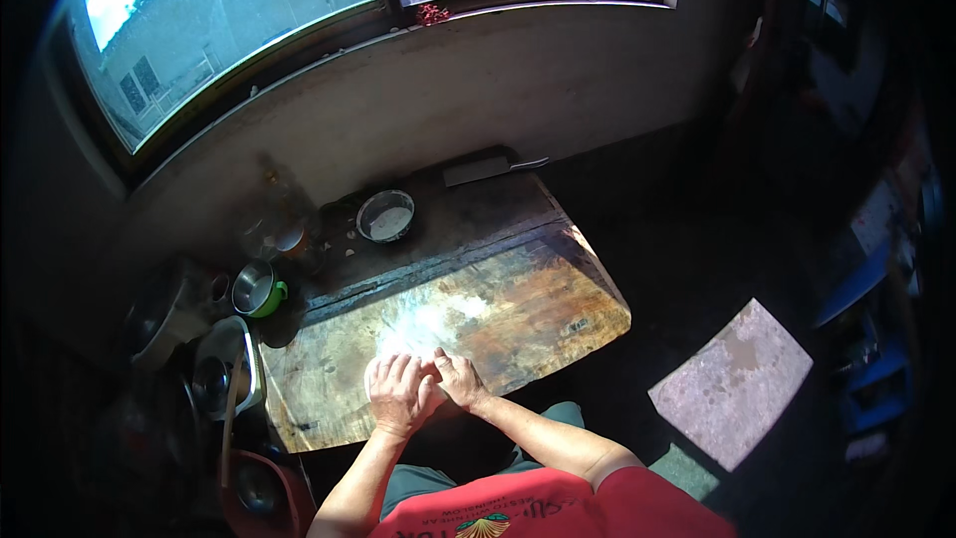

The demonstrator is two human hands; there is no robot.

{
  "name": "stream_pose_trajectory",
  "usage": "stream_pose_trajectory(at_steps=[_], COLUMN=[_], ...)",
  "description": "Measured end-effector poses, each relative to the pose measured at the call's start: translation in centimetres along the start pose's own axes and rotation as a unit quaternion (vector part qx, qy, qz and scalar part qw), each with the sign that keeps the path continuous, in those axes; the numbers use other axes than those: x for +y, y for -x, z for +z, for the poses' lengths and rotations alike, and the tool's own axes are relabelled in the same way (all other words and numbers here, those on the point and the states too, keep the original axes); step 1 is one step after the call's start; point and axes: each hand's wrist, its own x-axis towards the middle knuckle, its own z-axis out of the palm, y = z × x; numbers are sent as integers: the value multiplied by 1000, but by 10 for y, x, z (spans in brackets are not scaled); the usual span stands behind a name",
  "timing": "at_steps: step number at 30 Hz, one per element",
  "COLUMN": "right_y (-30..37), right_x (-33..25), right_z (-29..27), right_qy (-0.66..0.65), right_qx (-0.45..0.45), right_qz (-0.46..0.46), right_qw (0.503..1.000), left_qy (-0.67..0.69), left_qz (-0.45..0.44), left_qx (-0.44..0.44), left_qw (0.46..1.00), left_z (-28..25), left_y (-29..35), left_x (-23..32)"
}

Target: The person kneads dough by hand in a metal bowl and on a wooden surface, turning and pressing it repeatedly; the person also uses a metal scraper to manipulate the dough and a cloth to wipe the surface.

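My left hand (400, 396) rests near the front edge of a worn wooden board (538, 309), its fingers stretched forward and slightly apart. Against its inner side is my right hand (460, 381), with the thumb up and the other fingers curled in, mostly hidden. Anything beneath or between the hands is lost in glare. White powder (428, 314) lies on the board just past my fingertips, in a patch of strong sunlight. Toward the back left stands a metal bowl (386, 216) with a pale powdery content. A broad-bladed cleaver (478, 171) lies along the board's far edge.
Left of the board are a metal cup with a green handle (257, 289), a white tub (246, 364), a wooden stick (233, 403) and a reddish basin (261, 488). A pinkish slab (737, 384) sits lower right. Windows (239, 10) line the wall behind.
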Motion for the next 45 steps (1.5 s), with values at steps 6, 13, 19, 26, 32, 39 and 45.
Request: stream_pose_trajectory(at_steps=[6,13,19,26,32,39,45], right_y=[49,22,-13,-42,-67,-18,38], right_x=[3,8,7,14,6,-5,-31], right_z=[-17,-35,-47,-40,-60,-30,-9], right_qy=[13,-1,-32,-42,-88,117,101], right_qx=[93,107,98,49,38,44,12], right_qz=[101,128,170,220,292,148,80], right_qw=[990,986,980,973,952,981,992], left_qy=[-73,-61,-51,-74,-88,-217,-111], left_qz=[3,13,4,-59,-169,221,18], left_qx=[-73,-128,-137,-189,-201,-293,-64], left_qw=[995,990,989,977,961,905,992], left_z=[22,74,118,145,172,87,14], left_y=[23,-53,-98,-151,-158,-104,-24], left_x=[12,-6,-33,-42,-27,-52,-8])
